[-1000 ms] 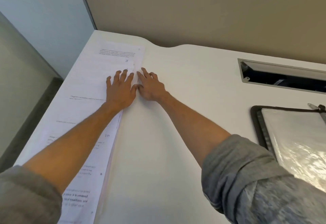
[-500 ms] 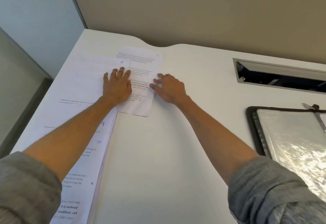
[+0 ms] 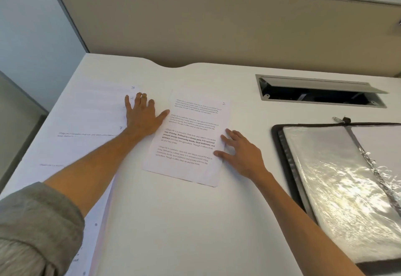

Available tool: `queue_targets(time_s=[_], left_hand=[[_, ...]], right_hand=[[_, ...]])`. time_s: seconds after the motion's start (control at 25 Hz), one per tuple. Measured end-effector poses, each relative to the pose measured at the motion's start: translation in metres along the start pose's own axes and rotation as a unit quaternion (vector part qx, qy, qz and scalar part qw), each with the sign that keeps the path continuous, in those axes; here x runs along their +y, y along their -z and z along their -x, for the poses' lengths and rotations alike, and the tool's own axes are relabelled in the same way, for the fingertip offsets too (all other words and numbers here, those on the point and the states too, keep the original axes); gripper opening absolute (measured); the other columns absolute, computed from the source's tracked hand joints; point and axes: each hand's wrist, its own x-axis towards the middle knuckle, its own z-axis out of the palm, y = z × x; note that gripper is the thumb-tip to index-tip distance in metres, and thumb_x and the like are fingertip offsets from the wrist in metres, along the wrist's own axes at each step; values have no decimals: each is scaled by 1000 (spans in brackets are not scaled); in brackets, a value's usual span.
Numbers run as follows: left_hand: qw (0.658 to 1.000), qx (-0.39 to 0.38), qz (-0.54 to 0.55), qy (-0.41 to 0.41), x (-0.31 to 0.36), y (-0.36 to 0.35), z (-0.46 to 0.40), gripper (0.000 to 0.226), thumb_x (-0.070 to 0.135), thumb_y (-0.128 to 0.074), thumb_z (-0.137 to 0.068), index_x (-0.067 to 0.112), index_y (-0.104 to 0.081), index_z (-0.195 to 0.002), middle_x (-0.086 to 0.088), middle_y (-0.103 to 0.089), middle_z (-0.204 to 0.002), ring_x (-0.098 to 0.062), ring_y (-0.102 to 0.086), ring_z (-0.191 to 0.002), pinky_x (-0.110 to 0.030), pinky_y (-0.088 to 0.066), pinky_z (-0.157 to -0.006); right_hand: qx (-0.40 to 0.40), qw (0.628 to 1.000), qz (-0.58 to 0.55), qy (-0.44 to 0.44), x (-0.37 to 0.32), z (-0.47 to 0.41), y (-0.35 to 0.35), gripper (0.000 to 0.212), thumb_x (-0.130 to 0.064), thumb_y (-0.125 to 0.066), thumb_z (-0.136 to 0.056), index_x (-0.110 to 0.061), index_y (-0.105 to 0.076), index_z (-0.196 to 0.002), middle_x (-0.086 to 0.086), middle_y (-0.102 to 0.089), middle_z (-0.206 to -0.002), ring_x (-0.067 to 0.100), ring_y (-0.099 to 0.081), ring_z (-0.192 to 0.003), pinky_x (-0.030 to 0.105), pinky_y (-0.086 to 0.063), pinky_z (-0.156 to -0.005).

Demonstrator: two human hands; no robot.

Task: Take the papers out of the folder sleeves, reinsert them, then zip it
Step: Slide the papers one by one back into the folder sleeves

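Fingers of the right hand (image 3: 240, 154) lie spread and flat on the right edge of one sheet (image 3: 188, 138) — long axis pointing away. Left hand (image 3: 142, 116) presses flat on the stack (image 3: 86, 112); the open folder (image 3: 338, 188) waits nearer the right hand.

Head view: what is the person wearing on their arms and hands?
Both hands, left hand and right hand, are bare, with no gloves, rings or watch visible. Each arm has a grey heathered sleeve pushed up toward the elbow, leaving the forearms uncovered.
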Motion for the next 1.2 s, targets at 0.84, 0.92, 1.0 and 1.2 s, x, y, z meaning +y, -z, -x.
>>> queue_targets(time_s=[0.84,0.92,1.0,1.2], left_hand=[[915,-13,326,237,135,20,99,31,11,-51,-85,12,-61,-115,-10,-63,-114,-31,-55,-106,-37,-29,-96],[919,10,335,207,147,36,110,26,11,-44,-87,13,-64,-104,-8,-64,-102,-30,-54,-96,-36,-27,-90],[939,32,315,130,161,62,118,25,19,-36,-85,12,-61,-87,-2,-60,-84,-28,-54,-86,-35,-26,-83],[943,149,238,-181,211,124,143,29,24,-35,-86,19,-63,-78,2,-63,-84,-22,-55,-98,-41,-20,-96]], right_hand=[[-3,990,-142,20,38,79,11,67,-51,-54,-95,-23,-32,-152,-6,-33,-157,13,-31,-143,32,-26,-117],[28,985,-169,18,45,82,34,70,-51,-58,-92,-25,-30,-152,-6,-38,-154,13,-36,-140,33,-31,-114],[78,983,-162,30,51,82,62,79,-49,-64,-89,-23,-26,-153,-5,-32,-157,13,-30,-143,33,-27,-115],[166,979,-100,71,70,81,132,90,-50,-78,-74,-23,-36,-149,2,-40,-154,21,-38,-139,42,-34,-112]])
